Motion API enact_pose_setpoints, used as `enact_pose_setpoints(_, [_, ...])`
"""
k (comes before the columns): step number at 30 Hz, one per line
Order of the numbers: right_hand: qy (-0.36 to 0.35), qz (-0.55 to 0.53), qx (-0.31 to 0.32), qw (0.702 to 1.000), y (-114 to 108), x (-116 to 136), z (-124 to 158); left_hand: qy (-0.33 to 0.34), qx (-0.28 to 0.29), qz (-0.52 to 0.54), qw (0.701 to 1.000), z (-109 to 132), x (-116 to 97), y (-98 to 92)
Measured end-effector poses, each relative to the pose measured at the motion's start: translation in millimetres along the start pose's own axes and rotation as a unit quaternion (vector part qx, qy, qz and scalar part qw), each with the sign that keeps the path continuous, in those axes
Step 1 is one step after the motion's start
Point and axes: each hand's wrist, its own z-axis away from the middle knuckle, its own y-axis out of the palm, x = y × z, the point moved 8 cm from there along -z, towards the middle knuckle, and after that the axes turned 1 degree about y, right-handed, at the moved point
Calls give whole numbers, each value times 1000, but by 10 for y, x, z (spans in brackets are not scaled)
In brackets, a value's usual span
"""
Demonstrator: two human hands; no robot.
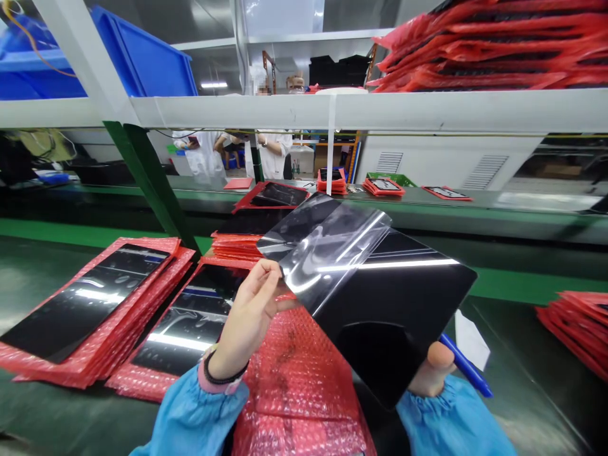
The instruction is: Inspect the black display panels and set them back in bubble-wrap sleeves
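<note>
Above red bubble wrap point(304, 373), left fingers point(266, 278) pinch clear film point(327, 253); right fingers point(434, 370) grip black panel point(399, 304).

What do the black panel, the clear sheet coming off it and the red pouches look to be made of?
Black panel: rigid, likely glass, mirror-glossy, reflecting a light strip. Clear sheet pinched by left hand: thin flexible plastic film, see-through and curling. Red pouches: bubble-wrap plastic, dimpled.

Single head-worn camera looked forward and down, close above both grips, table point(57, 411) below them, shelf point(427, 111) beyond them.
</note>
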Motion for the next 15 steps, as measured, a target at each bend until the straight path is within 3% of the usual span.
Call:
enact_pose_setpoints(2, [74, -156, 15, 985, 78, -126, -1, 25, -36, 76, 996, -26, -7, -55])
enact_pose_setpoints(4, [160, -333, 19, 929, 198, -259, 14, 68, -95, 122, 986, -19, -30, -162])
enact_pose_setpoints(6, [201, -426, 5, 882, 289, -302, 12, 105, -146, 154, 972, 14, -60, -262])
enact_pose_setpoints(8, [195, -445, -4, 874, 336, -242, -17, 135, -170, 172, 961, 48, -117, -318])
enact_pose_setpoints(10, [172, -433, 11, 885, 379, -116, -46, 170, -181, 176, 952, 83, -209, -353])
enact_pose_setpoints(12, [144, -418, 50, 895, 437, 22, -46, 195, -193, 168, 947, 110, -292, -384])
enact_pose_setpoints(15, [129, -440, 117, 881, 537, 144, 22, 215, -211, 150, 942, 127, -359, -427])
